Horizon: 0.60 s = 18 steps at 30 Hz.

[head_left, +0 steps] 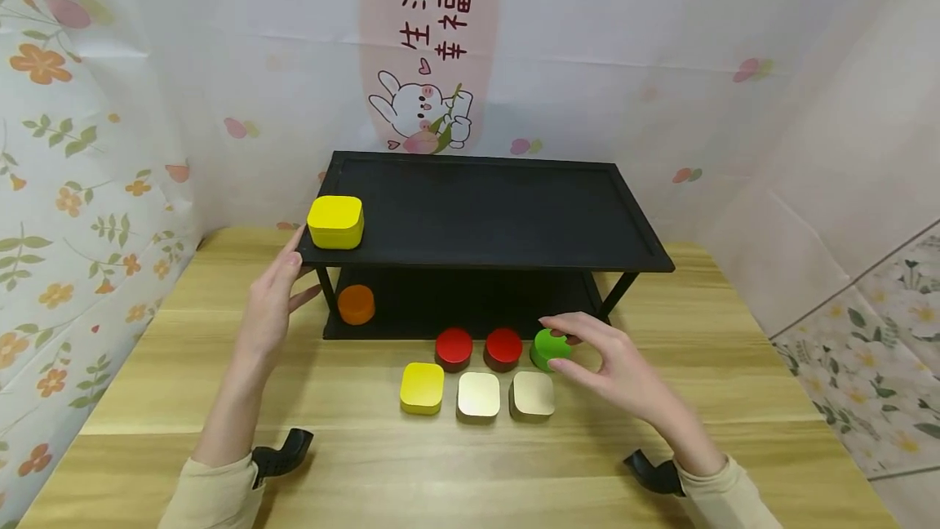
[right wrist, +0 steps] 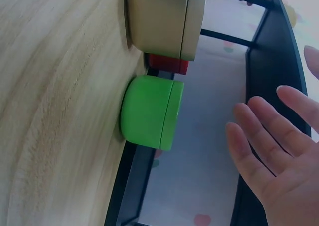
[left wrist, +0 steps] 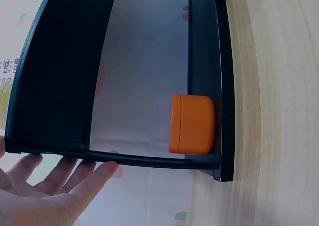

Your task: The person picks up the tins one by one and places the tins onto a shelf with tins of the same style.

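Gripping shelf by its edge with left hand, poising right hand loose and ungrasping near green tub; showing yellow tub and orange tub shelved, seemingly leaving six, green included, on table

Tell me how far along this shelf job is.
Looks done: a yellow box atop the black shelf, an orange box on its lower level. In progress: the right hand hovers near the green box, not gripping it; the left hand touches the shelf's left end. Likely left: the green box, two red boxes, another yellow box and two gold boxes, on the table.
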Tool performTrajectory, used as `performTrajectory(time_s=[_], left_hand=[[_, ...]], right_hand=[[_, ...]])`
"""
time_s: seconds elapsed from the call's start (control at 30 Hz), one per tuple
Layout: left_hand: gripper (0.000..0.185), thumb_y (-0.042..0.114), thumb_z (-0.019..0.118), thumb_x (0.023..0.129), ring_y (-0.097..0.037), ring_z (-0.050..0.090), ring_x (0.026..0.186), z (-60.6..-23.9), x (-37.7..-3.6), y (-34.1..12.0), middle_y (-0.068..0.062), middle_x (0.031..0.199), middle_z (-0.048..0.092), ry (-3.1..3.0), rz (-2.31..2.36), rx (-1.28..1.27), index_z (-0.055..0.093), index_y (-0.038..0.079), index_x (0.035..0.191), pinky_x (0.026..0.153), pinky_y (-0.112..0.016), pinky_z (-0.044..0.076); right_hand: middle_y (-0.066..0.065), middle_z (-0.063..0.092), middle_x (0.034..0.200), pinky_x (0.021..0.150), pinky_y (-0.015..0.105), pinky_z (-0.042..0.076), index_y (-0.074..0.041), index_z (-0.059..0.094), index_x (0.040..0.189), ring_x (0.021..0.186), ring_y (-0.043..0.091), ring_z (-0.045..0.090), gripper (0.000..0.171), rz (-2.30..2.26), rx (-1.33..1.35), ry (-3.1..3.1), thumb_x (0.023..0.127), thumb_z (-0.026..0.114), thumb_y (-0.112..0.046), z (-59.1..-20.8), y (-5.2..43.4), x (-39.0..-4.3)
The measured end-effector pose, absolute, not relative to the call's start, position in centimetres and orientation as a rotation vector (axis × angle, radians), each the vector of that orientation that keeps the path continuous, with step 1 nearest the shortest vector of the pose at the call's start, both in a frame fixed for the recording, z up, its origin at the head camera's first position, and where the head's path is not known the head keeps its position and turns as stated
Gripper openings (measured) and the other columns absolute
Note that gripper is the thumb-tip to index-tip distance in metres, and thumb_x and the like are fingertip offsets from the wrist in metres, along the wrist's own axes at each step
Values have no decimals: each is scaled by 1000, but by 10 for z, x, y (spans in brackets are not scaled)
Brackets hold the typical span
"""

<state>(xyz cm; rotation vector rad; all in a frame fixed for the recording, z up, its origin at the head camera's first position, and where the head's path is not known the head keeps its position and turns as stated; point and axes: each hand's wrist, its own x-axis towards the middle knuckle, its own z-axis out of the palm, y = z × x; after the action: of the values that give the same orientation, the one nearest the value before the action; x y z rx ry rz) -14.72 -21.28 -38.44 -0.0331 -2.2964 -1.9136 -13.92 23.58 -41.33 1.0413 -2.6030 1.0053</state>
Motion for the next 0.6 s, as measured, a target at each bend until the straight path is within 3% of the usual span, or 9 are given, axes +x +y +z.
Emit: performTrajectory(time_s=[0.1,0.2,0.47,0.6], left_hand=[[52,50,32,111,-36,43,146,-385,-147,-212,2,172,26,-2307,-1886,-43,29,39,161,104,-24,55],[52,50,31,111,-36,44,146,-387,-145,-212,1,172,26,-2326,-1857,-53,28,39,161,97,-16,55],[51,48,32,111,-5,50,131,-389,-145,-211,-2,172,27,-2284,-1872,-81,30,38,161,92,-9,53],[51,46,32,112,2,52,125,-389,-144,-210,-5,172,28,-2273,-1877,-92,31,36,161,91,-9,54]], right_hand=[[-6,67,135,91,32,60,-23,61,141,118,15,65,56,999,1068,-2618,89,82,-19,-415,235,-138],[-9,66,134,90,33,60,-24,61,141,117,16,65,57,980,1099,-2628,89,83,-23,-418,233,-136],[-11,63,139,95,39,61,-31,57,145,117,15,66,66,911,1127,-2700,86,85,-37,-421,232,-134],[-9,64,141,96,37,60,-28,57,146,123,12,63,69,854,1130,-2742,84,85,-41,-421,231,-131]])
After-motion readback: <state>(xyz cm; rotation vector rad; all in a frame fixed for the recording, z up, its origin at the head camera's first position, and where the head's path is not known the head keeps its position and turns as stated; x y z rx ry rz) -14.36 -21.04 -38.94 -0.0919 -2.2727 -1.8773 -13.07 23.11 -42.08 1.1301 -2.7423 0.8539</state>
